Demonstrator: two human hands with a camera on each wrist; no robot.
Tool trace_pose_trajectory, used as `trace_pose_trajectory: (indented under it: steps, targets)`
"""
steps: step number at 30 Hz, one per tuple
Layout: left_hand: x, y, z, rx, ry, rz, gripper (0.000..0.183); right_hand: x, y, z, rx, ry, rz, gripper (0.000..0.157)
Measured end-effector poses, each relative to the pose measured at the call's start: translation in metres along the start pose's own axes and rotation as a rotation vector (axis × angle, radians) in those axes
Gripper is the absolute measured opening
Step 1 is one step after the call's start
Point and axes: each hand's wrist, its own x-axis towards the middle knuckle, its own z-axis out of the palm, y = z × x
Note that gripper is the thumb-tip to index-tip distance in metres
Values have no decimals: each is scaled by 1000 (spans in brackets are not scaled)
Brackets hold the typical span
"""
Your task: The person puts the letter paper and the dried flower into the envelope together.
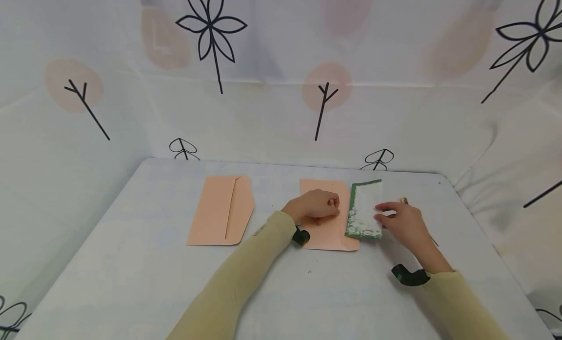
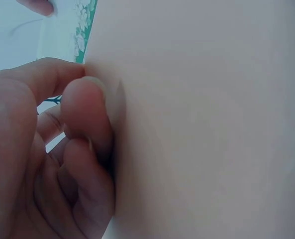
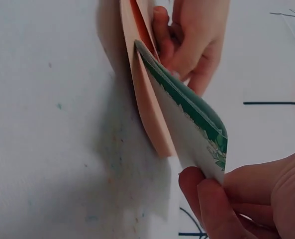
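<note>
In the head view my right hand pinches the right edge of a white card with a green floral border. The right wrist view shows the card folded, with one corner inside the opening of a peach envelope. This envelope lies mostly under my left hand, whose fingers are curled at its opening edge. Close up in the left wrist view, the left thumb and fingertips grip the edge of the envelope.
A second peach envelope lies on the white table to the left, its flap side facing right. Behind my right hand a small gold-patterned end of a thin object shows. A patterned cloth hangs behind the table.
</note>
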Motion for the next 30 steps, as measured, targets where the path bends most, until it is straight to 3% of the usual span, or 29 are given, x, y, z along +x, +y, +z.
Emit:
trace_pose_trajectory:
  steps: [11, 23, 27, 30]
  targets:
    - [0, 0, 0, 6, 4, 3, 11, -2, -6, 17, -1, 40, -76, 33]
    - [2, 4, 3, 32, 22, -23, 13, -4, -13, 27, 8, 22, -108, 30]
    - [1, 8, 1, 89, 16, -27, 18, -3, -14, 29, 6, 16, -103, 30]
    - [0, 13, -2, 187, 7, -15, 21, -3, -15, 30, 5, 9, -100, 30]
